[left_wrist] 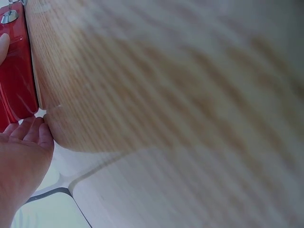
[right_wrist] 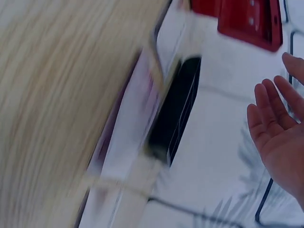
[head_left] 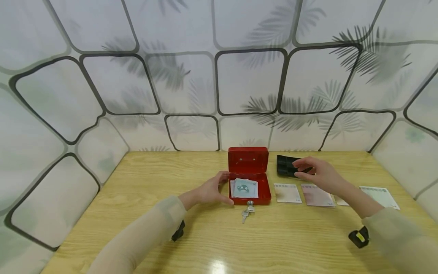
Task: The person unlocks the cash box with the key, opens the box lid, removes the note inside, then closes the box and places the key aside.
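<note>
A small red cash box [head_left: 264, 190] stands on the table with its lid [head_left: 248, 160] raised. Paper banknotes [head_left: 245, 188] lie in its left part, a greenish one on top. My left hand [head_left: 213, 189] holds the box's left side, thumb at the front corner and fingers by the back corner; in the left wrist view the thumb shows against the red front wall. My right hand [head_left: 319, 176] hovers over a black tray [head_left: 285, 166] right of the box, thumb and fingers apart, holding nothing. Keys [head_left: 245, 216] hang from the lock [head_left: 250, 204] in front.
Right of the box, notes lie in a row: a beige one [head_left: 287, 193], pinkish ones [head_left: 318, 195], another partly hidden under my right forearm, and a greenish one [head_left: 380, 196] at the far right. A patterned wall [head_left: 191, 133] stands behind the wooden table [head_left: 205, 236].
</note>
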The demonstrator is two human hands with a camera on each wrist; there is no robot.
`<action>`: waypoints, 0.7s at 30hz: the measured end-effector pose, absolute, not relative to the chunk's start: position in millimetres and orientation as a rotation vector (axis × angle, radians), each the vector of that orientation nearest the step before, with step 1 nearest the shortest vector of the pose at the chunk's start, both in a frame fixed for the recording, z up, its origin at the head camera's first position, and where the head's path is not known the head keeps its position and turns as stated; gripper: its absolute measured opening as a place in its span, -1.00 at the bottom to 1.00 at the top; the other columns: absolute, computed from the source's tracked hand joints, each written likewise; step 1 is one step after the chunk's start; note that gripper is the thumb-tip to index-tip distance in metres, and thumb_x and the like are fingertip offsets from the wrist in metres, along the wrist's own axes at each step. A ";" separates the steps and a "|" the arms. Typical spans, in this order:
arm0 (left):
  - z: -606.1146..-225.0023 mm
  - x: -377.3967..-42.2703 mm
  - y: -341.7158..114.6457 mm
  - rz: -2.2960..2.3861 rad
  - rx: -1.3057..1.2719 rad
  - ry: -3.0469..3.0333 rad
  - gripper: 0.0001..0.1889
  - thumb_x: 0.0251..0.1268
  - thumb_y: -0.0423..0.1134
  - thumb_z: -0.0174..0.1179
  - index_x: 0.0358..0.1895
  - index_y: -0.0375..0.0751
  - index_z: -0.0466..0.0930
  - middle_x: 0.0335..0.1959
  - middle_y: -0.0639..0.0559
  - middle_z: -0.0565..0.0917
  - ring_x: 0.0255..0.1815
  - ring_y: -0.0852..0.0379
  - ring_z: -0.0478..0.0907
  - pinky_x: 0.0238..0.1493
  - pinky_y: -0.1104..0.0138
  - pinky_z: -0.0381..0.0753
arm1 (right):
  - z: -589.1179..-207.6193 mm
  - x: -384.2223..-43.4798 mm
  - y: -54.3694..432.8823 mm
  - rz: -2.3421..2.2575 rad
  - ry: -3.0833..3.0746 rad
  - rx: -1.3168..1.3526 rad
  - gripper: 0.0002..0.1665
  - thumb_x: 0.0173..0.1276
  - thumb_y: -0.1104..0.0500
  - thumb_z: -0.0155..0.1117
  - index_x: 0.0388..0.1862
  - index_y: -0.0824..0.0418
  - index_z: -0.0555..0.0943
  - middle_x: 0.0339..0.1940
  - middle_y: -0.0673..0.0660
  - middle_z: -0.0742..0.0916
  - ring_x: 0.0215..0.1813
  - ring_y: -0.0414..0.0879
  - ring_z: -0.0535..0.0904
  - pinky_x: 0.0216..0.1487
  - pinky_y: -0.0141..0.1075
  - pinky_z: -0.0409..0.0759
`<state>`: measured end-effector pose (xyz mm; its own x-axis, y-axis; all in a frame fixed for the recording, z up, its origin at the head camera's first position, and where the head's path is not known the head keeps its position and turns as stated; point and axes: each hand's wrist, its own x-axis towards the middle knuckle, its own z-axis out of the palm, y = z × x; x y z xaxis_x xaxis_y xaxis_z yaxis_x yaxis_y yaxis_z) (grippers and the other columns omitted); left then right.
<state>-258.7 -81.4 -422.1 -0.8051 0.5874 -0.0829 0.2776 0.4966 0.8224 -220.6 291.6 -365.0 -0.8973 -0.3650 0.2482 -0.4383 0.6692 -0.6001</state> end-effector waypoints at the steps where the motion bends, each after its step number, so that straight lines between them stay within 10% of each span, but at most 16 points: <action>1: -422.6 -259.0 -81.4 1.223 0.725 2.391 -0.05 0.00 -0.18 0.53 0.42 -0.18 0.10 0.39 -0.15 0.32 0.42 -0.07 0.20 0.43 0.08 0.11 | -366.2 -220.6 283.5 1.051 -2.774 0.696 -0.60 0.39 0.20 0.28 0.14 0.36 0.54 0.01 0.26 0.66 -0.04 -0.05 0.58 -0.11 -0.25 0.58; 21: -424.1 -260.2 -81.6 1.214 0.732 2.386 -0.05 0.01 -0.16 0.52 0.42 -0.18 0.08 0.39 -0.14 0.31 0.42 -0.06 0.19 0.43 0.08 0.11 | -395.8 -238.0 181.8 1.220 -2.874 0.889 -0.63 0.34 0.19 0.34 0.06 0.33 0.57 -0.04 0.19 0.69 0.01 0.10 0.60 0.07 -0.03 0.58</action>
<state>-260.2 -81.6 -424.1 -0.7990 0.5953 -0.0846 0.2818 0.4952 0.8218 -238.0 181.8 -395.8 -0.8450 -0.5227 0.1128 -0.4443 0.5688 -0.6922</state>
